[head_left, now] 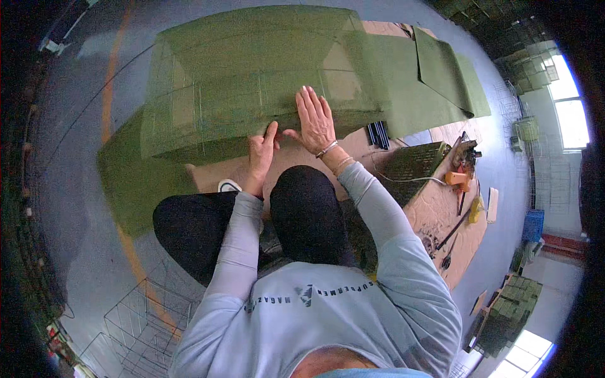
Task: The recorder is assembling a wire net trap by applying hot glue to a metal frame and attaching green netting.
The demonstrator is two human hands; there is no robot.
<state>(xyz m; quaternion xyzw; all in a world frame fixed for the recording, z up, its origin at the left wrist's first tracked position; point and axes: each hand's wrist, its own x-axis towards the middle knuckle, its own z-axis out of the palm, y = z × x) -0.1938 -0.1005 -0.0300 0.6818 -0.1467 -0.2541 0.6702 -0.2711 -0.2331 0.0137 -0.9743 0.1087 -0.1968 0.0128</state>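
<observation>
A large sheet of sheer green mesh (252, 69) is spread before me, with the thin lines of a wire frame showing through it. At its near edge my left hand (259, 154) is closed, fingers curled and thumb side up, pinching the mesh border. Just right of it my right hand (315, 126) lies flat on the mesh, fingers stretched out and pointing away, thumb apart. The undersides of the left fingers are hidden. Brown cardboard (214, 175) shows under the near edge, close to my knees.
More green fabric (441, 69) lies folded at the far right. Several black strips (378, 135) rest beside a green mesh-covered box (409, 165). An orange-handled tool (458, 181) and a yellow-handled tool (476, 209) lie on cardboard at right. Bare wire frames (148, 321) stand at lower left.
</observation>
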